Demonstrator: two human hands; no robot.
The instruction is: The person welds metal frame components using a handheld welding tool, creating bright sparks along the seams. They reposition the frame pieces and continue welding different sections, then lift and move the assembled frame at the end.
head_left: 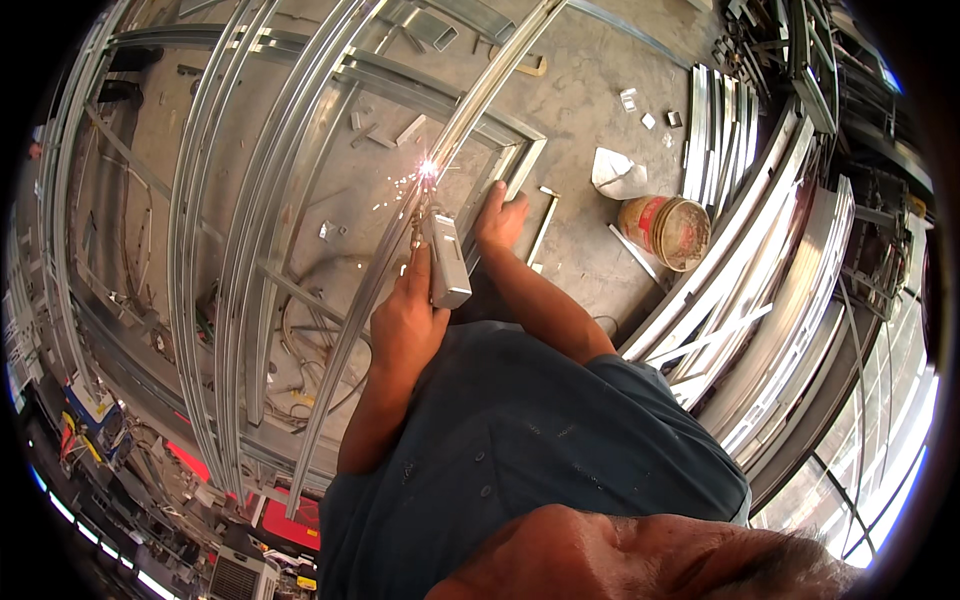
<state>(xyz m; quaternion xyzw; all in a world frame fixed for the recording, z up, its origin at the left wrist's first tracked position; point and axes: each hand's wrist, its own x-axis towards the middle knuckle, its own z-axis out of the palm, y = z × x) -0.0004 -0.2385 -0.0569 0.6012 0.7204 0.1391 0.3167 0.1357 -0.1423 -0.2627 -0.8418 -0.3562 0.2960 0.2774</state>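
Note:
My left hand [408,318] is closed around a silver, box-shaped handheld welding gun [450,262]. The gun's narrow tip points away from me, and a bright pinkish spark with scattering droplets burns at it, against a long galvanised steel profile [478,92]. The glare hides the exact contact spot. To the right of the gun, my right hand [502,222] grips the side of a steel frame [522,165] near its corner, fingers curled over the metal.
More long steel profiles [225,240] run across my left. At right stand a dirty bucket [664,232], a crumpled white sheet [620,173] and stacked metal strips [800,290]. A thin angled metal piece [546,225] and offcuts [410,130] lie on the concrete floor [585,110]. Cables curl at lower left.

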